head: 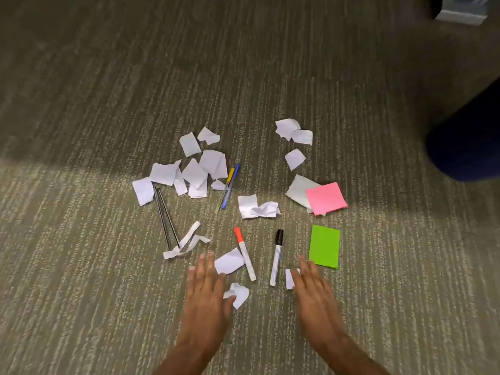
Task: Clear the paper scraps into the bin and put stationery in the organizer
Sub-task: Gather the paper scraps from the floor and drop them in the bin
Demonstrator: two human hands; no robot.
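Several white paper scraps lie on the carpet, the biggest heap (pixel 193 169) at centre left. My left hand (pixel 207 288) reaches forward with straight fingers; its thumb touches a crumpled scrap (pixel 239 293), and another scrap (pixel 230 261) lies by its fingertips. My right hand (pixel 313 288) is flat and partly covers a small scrap (pixel 289 277). Between my hands lie a red-capped marker (pixel 244 254) and a black-capped marker (pixel 277 257). Two pens, yellow and blue (pixel 228 186), and two black pencils (pixel 165 216) lie farther off. A green sticky pad (pixel 324 246) and a pink one (pixel 326 197) sit to the right.
A dark blue rounded object (pixel 470 139) stands at the right edge. A grey metal object (pixel 460 12) shows at the top right corner. More scraps (pixel 293 131) lie at upper right, and a curled paper strip (pixel 186 240) lies by the pencils.
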